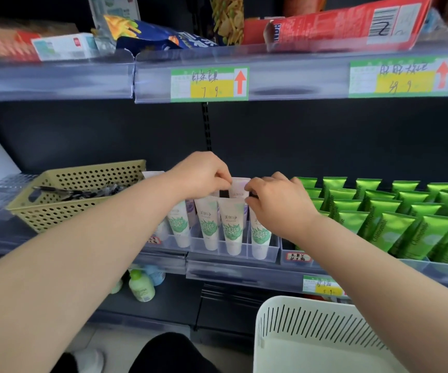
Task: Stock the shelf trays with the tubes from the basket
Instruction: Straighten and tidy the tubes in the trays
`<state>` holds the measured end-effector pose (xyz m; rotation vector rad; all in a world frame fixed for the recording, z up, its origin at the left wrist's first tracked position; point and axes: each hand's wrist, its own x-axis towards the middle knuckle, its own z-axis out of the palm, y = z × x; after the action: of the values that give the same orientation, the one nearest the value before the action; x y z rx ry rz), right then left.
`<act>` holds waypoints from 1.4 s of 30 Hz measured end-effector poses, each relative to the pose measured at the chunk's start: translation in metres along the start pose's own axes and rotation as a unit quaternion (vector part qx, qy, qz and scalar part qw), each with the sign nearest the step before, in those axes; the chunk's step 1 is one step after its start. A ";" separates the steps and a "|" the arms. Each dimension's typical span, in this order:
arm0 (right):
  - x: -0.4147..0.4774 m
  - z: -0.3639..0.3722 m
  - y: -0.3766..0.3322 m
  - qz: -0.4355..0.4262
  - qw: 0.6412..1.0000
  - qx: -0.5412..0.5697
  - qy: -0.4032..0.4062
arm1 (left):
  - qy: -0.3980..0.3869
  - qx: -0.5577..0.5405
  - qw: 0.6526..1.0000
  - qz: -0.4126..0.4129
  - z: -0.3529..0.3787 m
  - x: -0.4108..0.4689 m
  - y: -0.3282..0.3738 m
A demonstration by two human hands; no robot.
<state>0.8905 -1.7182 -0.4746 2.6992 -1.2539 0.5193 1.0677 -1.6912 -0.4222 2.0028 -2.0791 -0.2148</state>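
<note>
Both my hands reach over the clear shelf tray [263, 255] on the middle shelf. My left hand [204, 175] and my right hand [274, 201] pinch the top edge of a pale tube [239, 187] standing behind the front row. Several white tubes with green leaf print [231, 224] stand cap-down in the tray's front compartments. The white slotted basket [311, 327] sits at the lower right, its inside hidden from view.
A tan perforated basket [82, 195] with dark items stands left of the tray. Rows of green tubes [411, 219] fill the trays to the right. Small bottles [142, 286] stand on the shelf below. Snack packs lie on the upper shelf [56, 74].
</note>
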 end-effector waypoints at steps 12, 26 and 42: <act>0.044 0.019 -0.060 -0.035 0.996 -0.011 -0.082 | -0.098 0.156 0.981 -0.067 -0.016 -0.016 -0.065; 0.044 0.024 -0.074 -0.032 0.998 0.010 -0.048 | -0.050 0.149 0.986 -0.051 -0.008 -0.023 -0.081; 0.059 0.029 -0.096 -0.054 0.996 0.037 -0.054 | -0.060 0.201 0.967 -0.143 -0.009 -0.023 -0.127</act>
<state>1.0063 -1.7052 -0.4770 2.8722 -1.1269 0.4208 1.1927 -1.6731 -0.4497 2.5906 -2.0207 0.0439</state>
